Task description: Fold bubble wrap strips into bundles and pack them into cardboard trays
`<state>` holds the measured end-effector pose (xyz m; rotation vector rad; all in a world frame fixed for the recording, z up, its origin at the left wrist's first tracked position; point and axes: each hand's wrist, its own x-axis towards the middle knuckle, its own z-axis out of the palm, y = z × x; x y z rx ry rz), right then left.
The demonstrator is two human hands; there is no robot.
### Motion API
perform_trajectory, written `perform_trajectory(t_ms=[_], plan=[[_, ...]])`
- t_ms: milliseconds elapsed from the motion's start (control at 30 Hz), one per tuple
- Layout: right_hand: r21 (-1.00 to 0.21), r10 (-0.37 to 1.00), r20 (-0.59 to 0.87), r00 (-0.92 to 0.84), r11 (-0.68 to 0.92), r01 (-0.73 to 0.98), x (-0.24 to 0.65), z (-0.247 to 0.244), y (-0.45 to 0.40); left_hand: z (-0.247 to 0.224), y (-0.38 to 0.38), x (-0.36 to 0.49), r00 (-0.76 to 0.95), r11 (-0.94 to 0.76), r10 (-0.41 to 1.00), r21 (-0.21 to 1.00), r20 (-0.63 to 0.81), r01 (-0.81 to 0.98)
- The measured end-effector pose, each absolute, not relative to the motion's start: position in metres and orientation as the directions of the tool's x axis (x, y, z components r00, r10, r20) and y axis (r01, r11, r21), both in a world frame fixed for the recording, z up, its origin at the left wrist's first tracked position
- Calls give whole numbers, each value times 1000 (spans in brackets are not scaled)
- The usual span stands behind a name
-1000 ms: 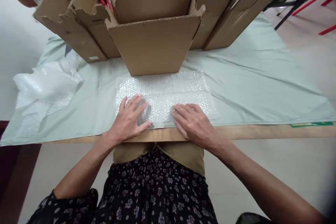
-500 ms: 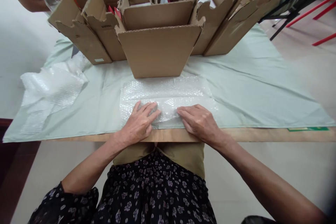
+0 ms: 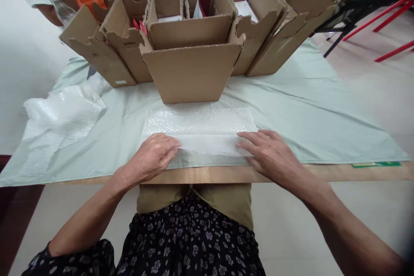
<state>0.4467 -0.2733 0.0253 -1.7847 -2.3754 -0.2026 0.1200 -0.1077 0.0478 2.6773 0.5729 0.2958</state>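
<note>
Both forearms reach forward from the sides and angle inward, the left forearm (image 3: 92, 211) and the right forearm (image 3: 336, 220) bare. The left hand (image 3: 155, 155) is back up, its fingers bunched and bent, pointing toward the right hand (image 3: 271, 153), thumb close beneath them. The right hand is also back up, its fingers longer and slightly parted, pointing inward. The hands are well apart, at similar height; how firmly either grip closes is unclear.

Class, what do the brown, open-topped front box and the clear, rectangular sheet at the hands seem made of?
Brown open-topped box: matt corrugated cardboard; ridges show along its top edge.
Clear rectangular sheet: glossy plastic bubble wrap, probably; small bumps glint.
</note>
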Motion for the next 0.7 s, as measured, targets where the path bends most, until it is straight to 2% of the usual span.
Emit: perform_trajectory(t_ms=[67, 167, 233, 300, 367, 500, 600, 700], plan=[[-95, 957, 192, -217, 238, 966, 461, 25, -277, 59, -103, 118, 906, -808, 423, 463, 27, 364], [-392, 993, 99, -68, 102, 914, 477, 33, -278, 73, -92, 113, 911, -751, 394, 529, -119, 394], [-592, 999, -16, 38, -40, 805, 485, 40, -276, 80, -83, 112, 902, -722, 390, 547, -185, 424], [-719, 989, -103, 106, -148, 679, 490, 43, -270, 86, -73, 114, 882, -703, 412, 536, -230, 468], [-780, 981, -121, 154, -190, 596, 494, 41, -263, 91, -63, 117, 852, -685, 453, 510, -262, 521], [-842, 945, -53, 322, -216, 494, 493, 27, -248, 93, -41, 118, 753, -599, 585, 465, -302, 652], [-874, 898, -5, 441, -218, 434, 488, 18, -239, 87, -26, 110, 677, -491, 685, 518, -267, 701], [-857, 868, -19, 496, -269, 439, 483, 15, -231, 73, -16, 104, 609, -376, 748, 588, -264, 716]])
